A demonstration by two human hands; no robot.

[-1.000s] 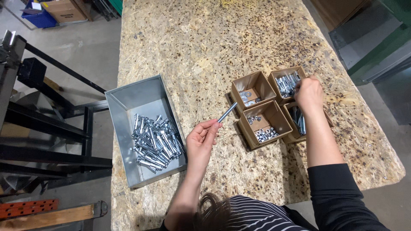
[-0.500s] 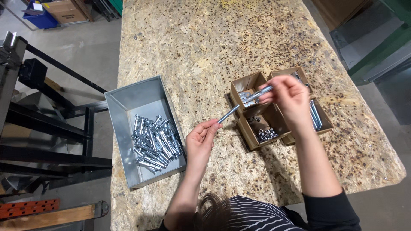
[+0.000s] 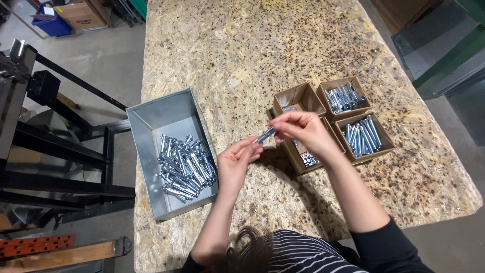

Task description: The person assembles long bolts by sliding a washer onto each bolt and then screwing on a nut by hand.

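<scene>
Both hands pinch one slim, shiny metal bolt (image 3: 264, 135) over the rough chipboard counter (image 3: 242, 55): the left hand (image 3: 237, 163) at 7 o'clock, the right hand (image 3: 303, 129) at 3 o'clock. The grey sheet-metal tray (image 3: 151, 121) of similar bolts lies at 9 o'clock, and square cardboard boxes (image 3: 303, 96) at 2 o'clock.

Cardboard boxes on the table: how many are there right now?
4, clustered in a two-by-two block: far-left box, far-right box with sleeves, near-right box with bolts, and near-left box, partly hidden under the right hand.

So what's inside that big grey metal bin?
The grey metal bin holds a heap of shiny silver bolts piled at its near end. What lies beneath the heap is covered.
</scene>
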